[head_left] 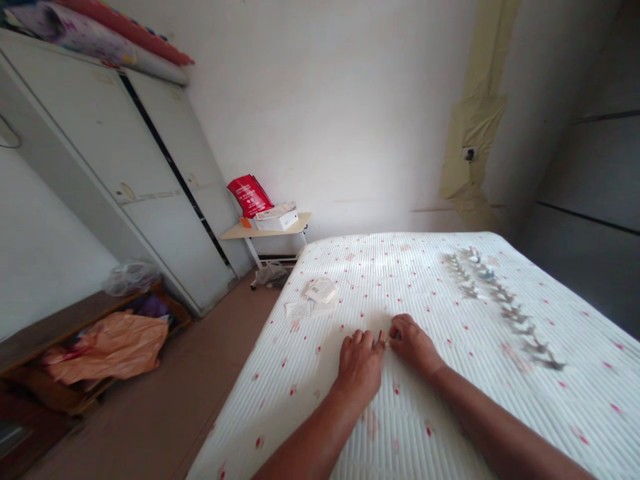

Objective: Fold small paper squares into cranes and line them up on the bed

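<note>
Close together over the middle of the white, red-dotted mattress (400,433) are my two hands. My left hand (360,363) is closed, its fingertips pinched at a small pale strip-like thing (383,336) too small to name. Just beside it, my right hand (415,343) is closed too, with fingers curled down near the same thing; whatever it grips is mostly hidden. Several small grey-white pointed shapes (520,315), blurred, are lined up in rows to the right. Beyond my left hand lie several printed paper pieces (320,291), partly overlapping.
A small table (265,230) past the mattress's far left corner holds a red bag (250,195) and a white box (277,221). At left stand a tall cabinet (145,147) and a low wooden unit with orange plastic (107,350). Floor runs along the mattress's left edge.
</note>
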`<act>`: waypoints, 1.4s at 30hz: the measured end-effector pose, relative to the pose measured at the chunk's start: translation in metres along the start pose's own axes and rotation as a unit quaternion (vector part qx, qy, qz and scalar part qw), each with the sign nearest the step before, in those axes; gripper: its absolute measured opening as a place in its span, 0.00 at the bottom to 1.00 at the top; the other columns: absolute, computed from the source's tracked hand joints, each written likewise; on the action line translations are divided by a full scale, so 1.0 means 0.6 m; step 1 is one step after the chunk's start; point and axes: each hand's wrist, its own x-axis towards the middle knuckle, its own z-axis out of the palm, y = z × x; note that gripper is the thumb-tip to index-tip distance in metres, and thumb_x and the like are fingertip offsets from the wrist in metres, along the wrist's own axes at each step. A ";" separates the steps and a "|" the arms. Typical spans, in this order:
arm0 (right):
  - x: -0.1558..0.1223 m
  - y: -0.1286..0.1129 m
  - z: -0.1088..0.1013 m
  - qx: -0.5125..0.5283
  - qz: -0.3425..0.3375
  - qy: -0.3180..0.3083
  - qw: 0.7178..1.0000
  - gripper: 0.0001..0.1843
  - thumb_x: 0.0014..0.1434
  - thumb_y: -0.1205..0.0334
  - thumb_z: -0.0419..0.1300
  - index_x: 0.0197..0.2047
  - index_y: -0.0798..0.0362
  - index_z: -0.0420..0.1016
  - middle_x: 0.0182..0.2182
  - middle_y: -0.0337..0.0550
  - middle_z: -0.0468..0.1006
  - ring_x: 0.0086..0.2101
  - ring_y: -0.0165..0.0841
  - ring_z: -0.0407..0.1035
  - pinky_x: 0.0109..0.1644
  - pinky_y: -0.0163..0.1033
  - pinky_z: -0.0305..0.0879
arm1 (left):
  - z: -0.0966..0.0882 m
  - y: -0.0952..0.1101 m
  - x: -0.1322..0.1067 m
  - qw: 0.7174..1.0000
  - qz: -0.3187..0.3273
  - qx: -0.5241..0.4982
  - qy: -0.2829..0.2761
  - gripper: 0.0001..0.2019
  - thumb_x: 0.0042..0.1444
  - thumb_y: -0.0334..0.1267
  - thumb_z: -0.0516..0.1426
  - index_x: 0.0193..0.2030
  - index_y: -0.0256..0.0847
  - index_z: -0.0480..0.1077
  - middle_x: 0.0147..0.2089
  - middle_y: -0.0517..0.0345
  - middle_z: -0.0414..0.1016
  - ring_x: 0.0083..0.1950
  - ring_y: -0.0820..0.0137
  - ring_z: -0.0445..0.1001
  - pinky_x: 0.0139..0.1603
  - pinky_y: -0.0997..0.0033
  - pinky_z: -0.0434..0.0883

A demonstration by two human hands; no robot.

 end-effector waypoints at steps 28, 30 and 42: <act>0.002 0.045 -0.014 0.137 -0.045 0.024 0.989 0.15 0.36 0.78 0.48 0.27 0.53 0.66 0.31 0.39 0.68 0.29 0.28 0.63 0.34 0.33 0.61 | -0.006 -0.019 0.025 0.987 0.128 -0.090 0.027 0.11 0.55 0.27 0.49 0.43 0.37 0.68 0.51 0.52 0.66 0.53 0.65 0.61 0.51 0.64 0.64; -0.004 0.051 -0.025 0.173 -0.062 0.014 0.983 0.12 0.39 0.76 0.48 0.26 0.53 0.66 0.28 0.38 0.68 0.30 0.29 0.65 0.35 0.34 0.62 | -0.007 -0.029 0.033 0.981 0.154 -0.113 0.015 0.09 0.54 0.26 0.49 0.38 0.37 0.69 0.46 0.53 0.68 0.51 0.67 0.63 0.51 0.65 0.64; -0.042 0.027 -0.025 -0.049 -0.199 -0.008 0.979 0.16 0.55 0.73 0.53 0.36 0.46 0.79 0.32 0.44 0.73 0.34 0.33 0.67 0.38 0.37 0.61 | -0.010 -0.043 0.025 0.979 0.151 -0.136 -0.001 0.09 0.52 0.27 0.51 0.38 0.39 0.69 0.40 0.54 0.69 0.45 0.67 0.65 0.46 0.64 0.64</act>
